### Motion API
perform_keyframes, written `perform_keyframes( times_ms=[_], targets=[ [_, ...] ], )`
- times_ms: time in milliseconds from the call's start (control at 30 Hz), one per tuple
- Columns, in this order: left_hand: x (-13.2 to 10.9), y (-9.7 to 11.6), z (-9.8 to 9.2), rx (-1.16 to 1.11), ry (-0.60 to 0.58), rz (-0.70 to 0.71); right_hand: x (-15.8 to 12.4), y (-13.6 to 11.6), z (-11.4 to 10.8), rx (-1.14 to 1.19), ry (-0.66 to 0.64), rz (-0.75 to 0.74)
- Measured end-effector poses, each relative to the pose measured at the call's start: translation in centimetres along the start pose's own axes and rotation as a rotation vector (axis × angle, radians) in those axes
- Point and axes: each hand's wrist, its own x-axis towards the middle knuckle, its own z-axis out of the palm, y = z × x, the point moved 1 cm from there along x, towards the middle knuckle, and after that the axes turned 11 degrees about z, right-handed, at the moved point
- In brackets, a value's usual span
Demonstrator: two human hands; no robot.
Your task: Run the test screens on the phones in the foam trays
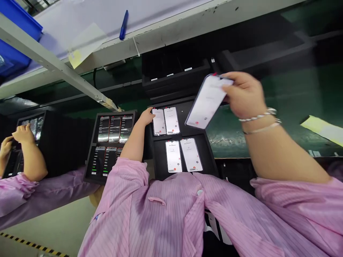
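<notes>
Okay, left to right.

- Far left: a co-worker's two hands (24, 135), pink sleeves, at another dark tray. Not yours.
- Up top: one blue bin (16, 32), one yellow note (75, 58) and one blue pen (123, 25) on the shelf.
- Left tray (91, 153): six dark-screen phones (114, 129), three per row. The last one in the near row is half hidden behind your forearm. The screens show list lines, too small to read.
- Your left hand (146, 116) is on the left edge of the upper-left phone in the right tray (159, 157). The fingers touch it, but I can't tell whether they actually pinch it.
- Right tray: four white-screen phones (173, 156), two by two, lying flat, each with a small red dot low on the screen. The text is unreadable.
- Behind it, three small white labels (170, 75) on a stack of black trays. They can't be read either.
- Held phone (206, 101): one, white screen lit, tilted, in the air above the right tray's far right corner. Your right hand (245, 94) has its fingers (227, 76) closed around its top end.
- Two bracelets (258, 116) on that wrist.
- Far right: one yellow sheet (321, 129) on the green tabletop (294, 96).
</notes>
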Motion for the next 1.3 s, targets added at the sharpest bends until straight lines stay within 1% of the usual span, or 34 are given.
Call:
perform_keyframes(
  times_ms=[67, 100, 133, 167, 233, 300, 367, 400, 467, 533, 567, 633, 700, 767, 833, 900, 967, 1067, 1167, 1233, 1300],
  targets=[
    [-0.3, -0.1, 0.5, 0.050, 0.004, 0.013, 2.3, 1.8, 1.8, -0.095, -0.210, 0.187],
    [-0.8, -0.2, 0.9, 0.068, 0.011, 0.018, 3.3, 2.8, 3.0, -0.170, -0.276, 0.261],
    [-1.4, -0.4, 1.3, 0.083, 0.015, 0.030, 4.1, 3.8, 4.1, -0.258, -0.294, 0.301],
    [-2.3, -0.7, 1.8, 0.101, 0.019, 0.058, 4.7, 4.8, 5.2, -0.354, -0.320, 0.324],
    [-4.8, -1.5, 3.2, 0.166, 0.037, 0.171, 5.4, 6.6, 7.1, -0.540, -0.385, 0.332],
    [-8.2, -2.4, 5.0, 0.257, 0.088, 0.326, 5.4, 7.9, 8.4, -0.668, -0.444, 0.308],
    [-12.0, -3.3, 6.9, 0.317, 0.155, 0.427, 4.8, 8.7, 9.0, -0.722, -0.468, 0.277],
    [-14.0, -3.7, 7.8, 0.328, 0.182, 0.448, 4.2, 8.8, 9.0, -0.729, -0.455, 0.256],
    [-17.6, -4.4, 9.3, 0.338, 0.214, 0.460, 2.6, 8.3, 8.3, -0.733, -0.380, 0.181],
    [-20.9, -4.8, 10.4, 0.354, 0.207, 0.466, -0.1, 7.0, 6.5, -0.716, -0.302, 0.052],
    [-22.3, -4.9, 10.8, 0.366, 0.189, 0.479, -1.9, 6.2, 5.3, -0.695, -0.286, -0.026],
    [-24.6, -4.8, 11.8, 0.393, 0.123, 0.525, -6.3, 4.6, 2.7, -0.642, -0.325, -0.175],
    [-26.2, -4.5, 12.9, 0.419, 0.034, 0.584, -11.4, 3.7, 0.1, -0.605, -0.418, -0.298],
    [-27.1, -4.1, 14.0, 0.438, -0.039, 0.623, -16.4, 4.0, -2.1, -0.626, -0.506, -0.347],
    [-27.4, -3.6, 14.9, 0.456, -0.064, 0.623, -20.7, 5.3, -3.6, -0.686, -0.564, -0.331],
    [-27.2, -3.2, 15.5, 0.479, -0.058, 0.608, -23.7, 7.0, -4.3, -0.758, -0.592, -0.302],
    [-27.1, -2.9, 15.8, 0.507, -0.052, 0.610, -25.2, 8.3, -4.4, -0.808, -0.587, -0.271],
    [-27.2, -2.6, 16.0, 0.544, -0.059, 0.620, -25.9, 9.1, -4.1, -0.827, -0.562, -0.225],
    [-27.4, -2.5, 15.9, 0.558, -0.064, 0.602, -25.7, 8.8, -3.9, -0.843, -0.572, -0.210],
    [-26.8, -2.4, 15.3, 0.543, -0.050, 0.595, -24.6, 8.4, -3.6, -0.851, -0.549, -0.211],
    [-25.0, -2.3, 14.0, 0.509, 0.021, 0.583, -22.4, 8.0, -3.0, -0.839, -0.470, -0.201]
  ],
)
